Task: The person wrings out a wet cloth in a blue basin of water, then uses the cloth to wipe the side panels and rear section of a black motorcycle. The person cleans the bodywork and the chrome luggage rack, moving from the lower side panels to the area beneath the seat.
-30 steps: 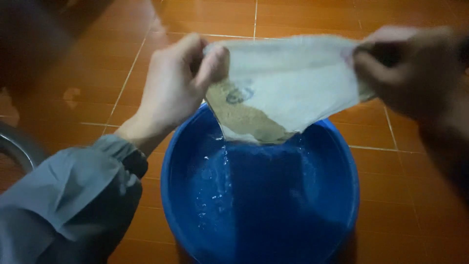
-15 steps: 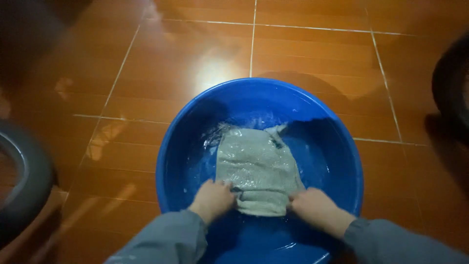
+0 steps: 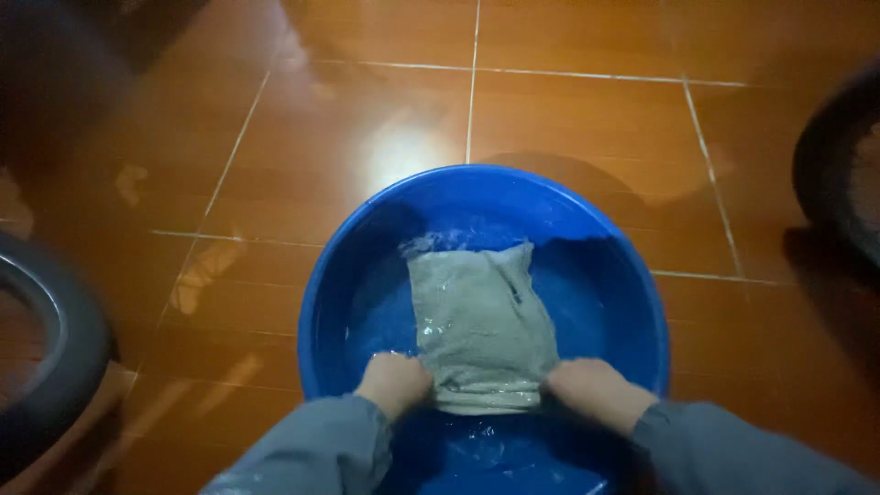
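Observation:
A round blue basin [image 3: 348, 247] with shallow water stands on the tiled floor. A wet grey cloth [image 3: 478, 316] lies flat in it, stretched away from me. My left hand [image 3: 394, 383] grips the cloth's near left corner. On the near right corner my right hand [image 3: 591, 390] is closed the same way. Both hands sit low inside the basin at the water. Grey sleeves cover both forearms.
Glossy orange-brown floor tiles [image 3: 568, 119] surround the basin, with a bright light reflection behind it. A dark round rim [image 3: 64, 348] sits at the left edge. Another dark rounded object [image 3: 839, 165] is at the right edge.
One second ago both hands held the cloth stretched up above the basin. They have brought it down into the water and now hold its near edge.

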